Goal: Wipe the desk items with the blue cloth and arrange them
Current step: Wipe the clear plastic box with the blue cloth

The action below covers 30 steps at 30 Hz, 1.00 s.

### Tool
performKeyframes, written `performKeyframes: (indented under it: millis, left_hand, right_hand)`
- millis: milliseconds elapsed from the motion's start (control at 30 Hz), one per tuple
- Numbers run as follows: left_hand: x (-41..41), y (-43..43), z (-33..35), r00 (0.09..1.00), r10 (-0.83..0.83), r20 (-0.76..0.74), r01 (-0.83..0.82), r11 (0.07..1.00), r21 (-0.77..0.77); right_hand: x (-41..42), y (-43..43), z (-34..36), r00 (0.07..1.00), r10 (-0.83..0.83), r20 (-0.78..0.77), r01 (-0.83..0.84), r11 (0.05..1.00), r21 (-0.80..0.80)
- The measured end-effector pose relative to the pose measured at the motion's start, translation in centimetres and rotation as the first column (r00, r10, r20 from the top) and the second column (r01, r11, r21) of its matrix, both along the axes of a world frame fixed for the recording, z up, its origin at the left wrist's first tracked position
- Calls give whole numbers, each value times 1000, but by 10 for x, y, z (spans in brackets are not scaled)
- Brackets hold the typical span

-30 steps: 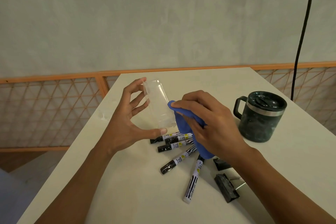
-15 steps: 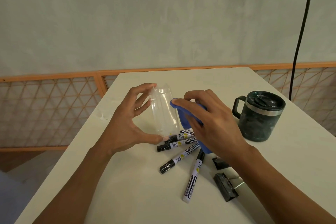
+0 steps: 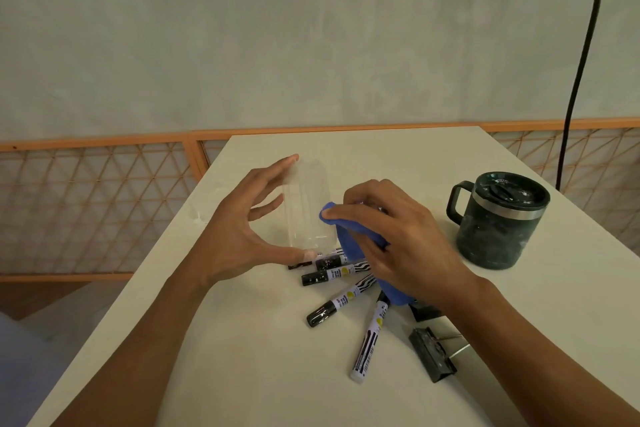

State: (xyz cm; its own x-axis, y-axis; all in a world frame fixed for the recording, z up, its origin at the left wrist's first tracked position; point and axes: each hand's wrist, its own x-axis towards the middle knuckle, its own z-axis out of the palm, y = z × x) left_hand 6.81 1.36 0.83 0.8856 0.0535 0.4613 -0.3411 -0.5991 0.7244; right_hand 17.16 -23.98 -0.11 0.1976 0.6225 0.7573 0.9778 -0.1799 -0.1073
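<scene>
Holding a clear plastic cup (image 3: pixel 306 208) above the desk, my left hand (image 3: pixel 242 236) pinches it end to end: forefinger tip on the upper end, thumb under the lower one, the other fingers spread loosely behind it. I see straight through its wall to the tabletop. Over to the right stands a dark mug (image 3: pixel 495 229) with a steel band and its lid on, handle turned toward me, so its inside is hidden.

Below my hands the pale desk (image 3: pixel 242 357) carries a fan of black-and-white markers (image 3: pixel 332 277), caps pointing left, and two black binder clips (image 3: pixel 431 355) just beside my right wrist. Behind the desk runs an orange lattice railing (image 3: pixel 86 204) under a plain greyish wall (image 3: pixel 311 28), and a black cable (image 3: pixel 581 62) hangs down at the right.

My right hand (image 3: pixel 405 239) is curled tight around the blue cloth (image 3: pixel 349 239), thumb and forefinger pressing its bunched tip against the cup's right side; the rest of it trails down from my palm over the markers.
</scene>
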Motion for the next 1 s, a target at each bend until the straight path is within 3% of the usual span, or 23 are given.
performKeyframes:
  millis: [333, 700, 1000]
  left_hand:
    - [-3, 3, 0, 958, -178, -226, 182, 983, -4]
    - [-7, 15, 2, 987, -91, -136, 102, 992, 80]
    - [-6, -1, 4, 976, -159, -151, 177, 977, 117]
  right_hand:
    - [-3, 4, 1, 991, -92, -97, 99, 992, 73]
    - [-11, 3, 2, 980, 97, -173, -124, 980, -154]
    - [-4, 5, -2, 985, -72, -157, 91, 989, 116]
